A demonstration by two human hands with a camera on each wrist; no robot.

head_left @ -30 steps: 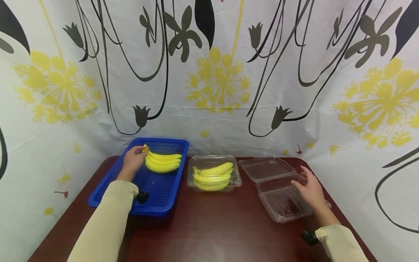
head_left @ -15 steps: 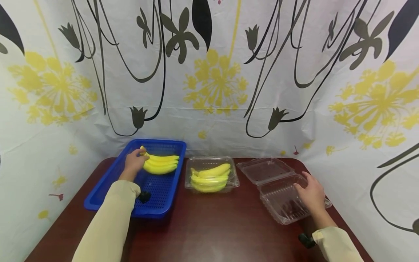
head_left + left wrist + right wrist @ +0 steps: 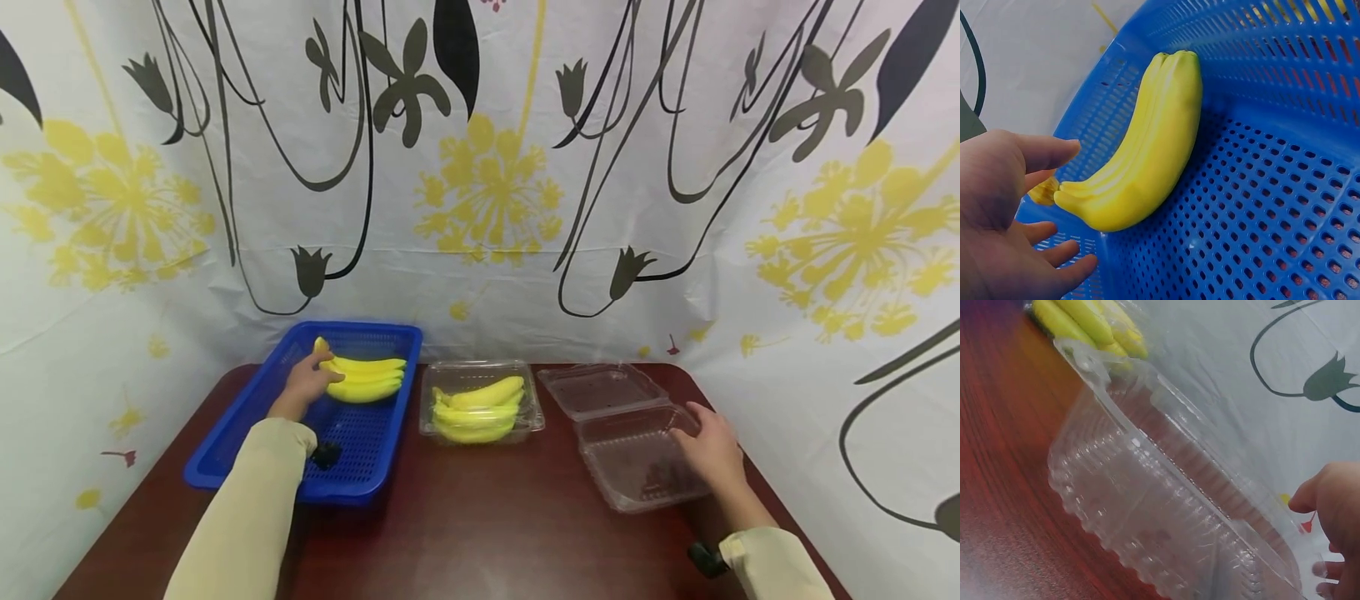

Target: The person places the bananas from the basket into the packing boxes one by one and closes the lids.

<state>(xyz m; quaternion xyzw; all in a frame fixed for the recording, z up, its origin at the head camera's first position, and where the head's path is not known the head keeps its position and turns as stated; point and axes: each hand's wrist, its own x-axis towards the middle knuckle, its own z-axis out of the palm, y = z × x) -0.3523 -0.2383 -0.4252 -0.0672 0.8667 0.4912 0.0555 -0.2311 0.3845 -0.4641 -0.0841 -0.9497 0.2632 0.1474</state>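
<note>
A bunch of yellow bananas (image 3: 363, 381) lies in a blue basket (image 3: 352, 487). My left hand (image 3: 306, 382) reaches around its stem end; in the left wrist view the thumb and fingers (image 3: 1054, 152) are spread, with no firm grip showing. At the right, my right hand (image 3: 712, 446) holds the right side of a clear plastic clamshell box (image 3: 637, 467), whose lid (image 3: 603, 390) is folded back to the far left. The right wrist view shows the thumb (image 3: 1307, 499) beside the rim, with fingertips at the box's edge; their contact is partly hidden.
Between the basket and the open box stands a closed clear clamshell box (image 3: 531, 417) with bananas (image 3: 480, 411) inside. The dark red table (image 3: 480, 533) ends at a patterned curtain (image 3: 495, 292) behind and at both sides.
My left hand has come lower over the banana stem. My right hand has closed in on the open clamshell box, whose base has shifted a little to the left. The view has drifted slightly.
</note>
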